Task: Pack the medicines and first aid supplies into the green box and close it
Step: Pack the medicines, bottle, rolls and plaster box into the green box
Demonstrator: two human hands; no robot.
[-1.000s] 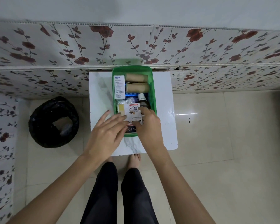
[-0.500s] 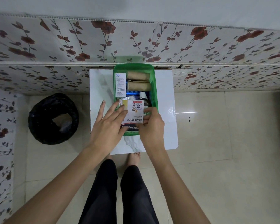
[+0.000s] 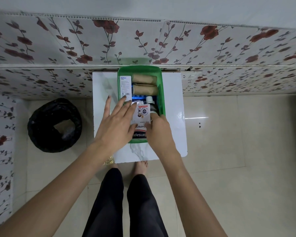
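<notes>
The green box (image 3: pixel 161 93) stands open on a white table, with no lid in sight. At its far end lie a white medicine carton (image 3: pixel 126 86) and two tan bandage rolls (image 3: pixel 143 79) (image 3: pixel 144 89). A dark bottle with a white cap (image 3: pixel 149 100) lies beside blue packs in the middle. A white and red plaster box (image 3: pixel 142 115) rests on top at the near end. My left hand (image 3: pixel 116 127) lies flat on its left side, fingers spread. My right hand (image 3: pixel 159 132) grips its right edge with curled fingers.
The white table (image 3: pixel 174 134) stands against a flower-patterned wall. A black-lined bin (image 3: pixel 55 124) sits on the floor to the left. A yellow blister strip (image 3: pixel 109 161) shows at the table's near left corner, partly behind my left forearm. My legs and bare feet are below.
My left hand has slid forward over the plaster box, its fingertips now reaching the white carton. The plaster box sits flatter in the green box. My right hand stays on its right edge.
</notes>
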